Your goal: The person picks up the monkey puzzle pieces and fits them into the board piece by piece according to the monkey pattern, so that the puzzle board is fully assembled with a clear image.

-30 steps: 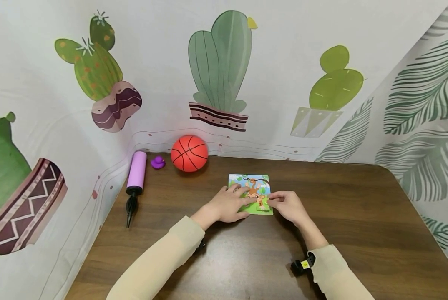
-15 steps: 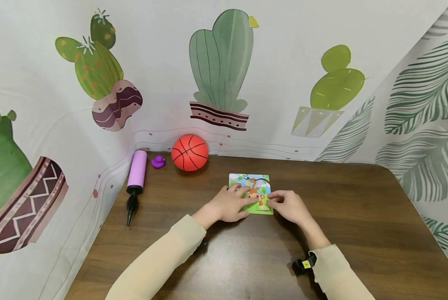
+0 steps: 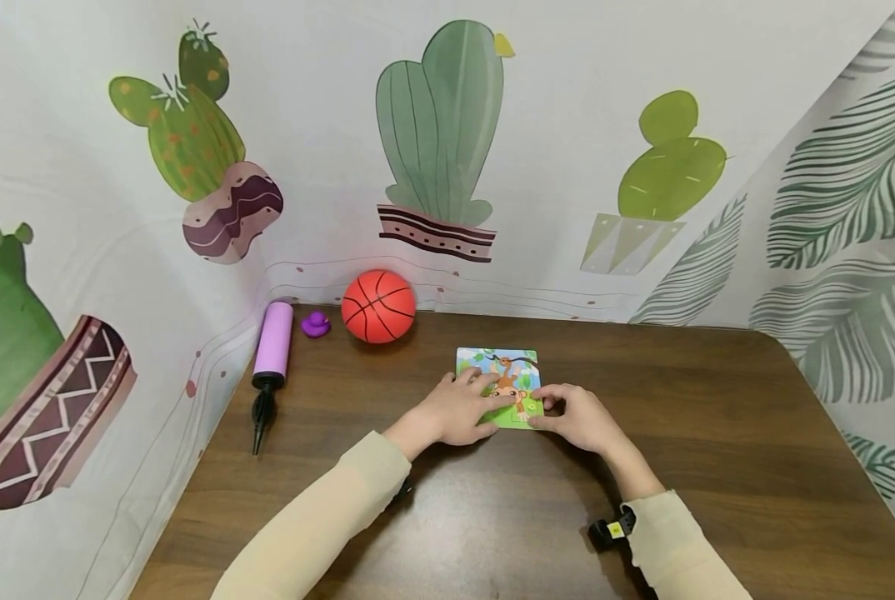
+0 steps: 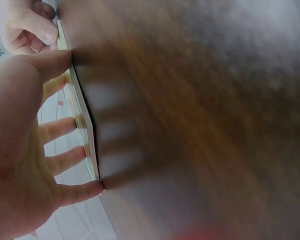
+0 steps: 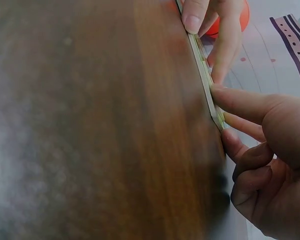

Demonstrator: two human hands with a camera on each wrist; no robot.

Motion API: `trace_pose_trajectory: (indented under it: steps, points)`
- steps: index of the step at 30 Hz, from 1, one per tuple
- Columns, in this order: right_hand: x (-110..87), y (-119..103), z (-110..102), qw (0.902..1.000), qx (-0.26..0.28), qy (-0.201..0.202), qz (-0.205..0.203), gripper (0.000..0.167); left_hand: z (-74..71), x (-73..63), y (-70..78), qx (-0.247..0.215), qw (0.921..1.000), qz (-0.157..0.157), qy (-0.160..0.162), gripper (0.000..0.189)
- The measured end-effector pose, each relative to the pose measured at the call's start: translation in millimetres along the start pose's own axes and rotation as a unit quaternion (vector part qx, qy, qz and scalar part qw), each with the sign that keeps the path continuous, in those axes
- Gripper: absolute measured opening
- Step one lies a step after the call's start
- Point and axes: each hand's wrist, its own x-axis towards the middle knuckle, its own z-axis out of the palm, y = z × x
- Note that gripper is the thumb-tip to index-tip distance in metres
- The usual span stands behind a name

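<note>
A square jigsaw puzzle with a hanging monkey picture lies flat on the wooden table. My left hand rests on its left part with spread, fairly straight fingers, which hide some of the picture. At the lower right corner, my right hand holds the puzzle's edge between thumb and fingers. In the right wrist view, the thumb touches the near edge of the puzzle and the outer fingers are curled. From the left wrist, the puzzle shows edge-on, with left fingertips along it.
At the back left of the table stand a red toy basketball and a purple rubber duck. A pink and black hand pump lies by the left edge. A cactus-print cloth hangs behind.
My right thumb has shifted toward the puzzle's near corner, away from the fingers. The lower right piece now looks flush with the board. My left hand has stayed in place.
</note>
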Motion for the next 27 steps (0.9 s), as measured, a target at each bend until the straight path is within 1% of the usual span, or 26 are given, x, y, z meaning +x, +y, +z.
trace_pose_trajectory:
  steps: [4,7,10,12,18,27]
  points:
    - [0.2,1,2,1.0000,0.000,0.001,0.001,0.037,0.9,0.0,2.5,0.006,0.9999,0.010,0.012,0.059]
    - [0.0,1,2,1.0000,0.003,0.002,0.002,0.038,2.4,-0.7,5.2,0.019,0.9990,0.032,0.027,0.058]
    - [-0.2,1,2,1.0000,0.006,0.003,0.002,0.038,3.8,-3.2,7.3,0.023,0.9978,0.052,0.034,0.056]
    - [-0.2,0,2,1.0000,0.007,0.003,0.002,0.038,4.6,-5.4,7.9,0.018,0.9975,0.060,0.031,0.056]
    - [0.6,1,2,0.9999,0.007,0.002,0.009,0.039,5.9,-10.6,8.1,-0.002,0.9976,0.069,0.012,0.061]
    - [1.1,2,1,0.9997,0.012,0.003,0.021,0.039,5.1,-10.7,7.5,-0.018,0.9969,0.076,0.007,0.067]
